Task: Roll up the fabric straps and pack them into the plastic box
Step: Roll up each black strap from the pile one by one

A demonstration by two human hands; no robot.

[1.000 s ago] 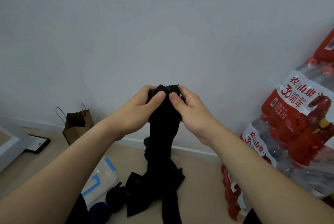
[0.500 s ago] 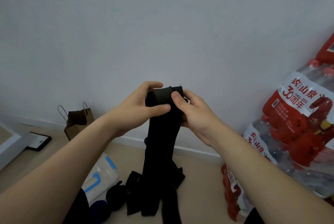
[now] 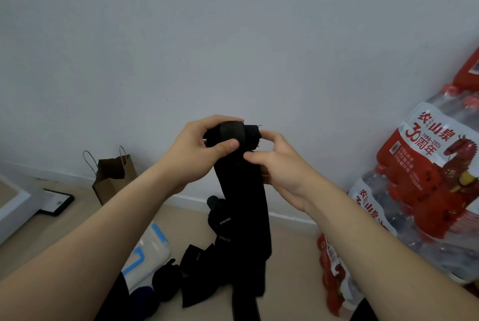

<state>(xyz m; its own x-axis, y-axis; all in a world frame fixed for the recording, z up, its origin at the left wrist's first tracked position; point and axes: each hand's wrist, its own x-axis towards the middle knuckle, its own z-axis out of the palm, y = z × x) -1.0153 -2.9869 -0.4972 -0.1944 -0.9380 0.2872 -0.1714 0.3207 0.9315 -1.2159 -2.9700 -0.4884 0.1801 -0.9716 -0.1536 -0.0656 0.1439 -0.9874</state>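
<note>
Wall [image 3: 233,35]: pale and bare, it filled the upper half of my view
Floor [image 3: 290,256]: beige, met the wall at a white skirting
Water bottle packs [image 3: 427,191]: shrink-wrapped, red labels, stacked at my right against the wall
Fabric strap [image 3: 243,204]: black, held up in front of the wall, it hung straight down to the floor and hid part of the heap behind it
Strap heap [image 3: 204,276]: more black straps lay loose on the floor below my hands
Plastic box [image 3: 147,256]: white with blue clasps, on the floor just left of the heap; my left forearm covered its near side
Paper bag [image 3: 114,178]: brown, upright by the skirting, well left of the strap
Left hand [image 3: 197,149]: gripped the rolled top of the strap, thumb across its front
Right hand [image 3: 282,165]: pinched the strap's right edge just under the roll; its other fingers were hidden behind the fabric
</note>
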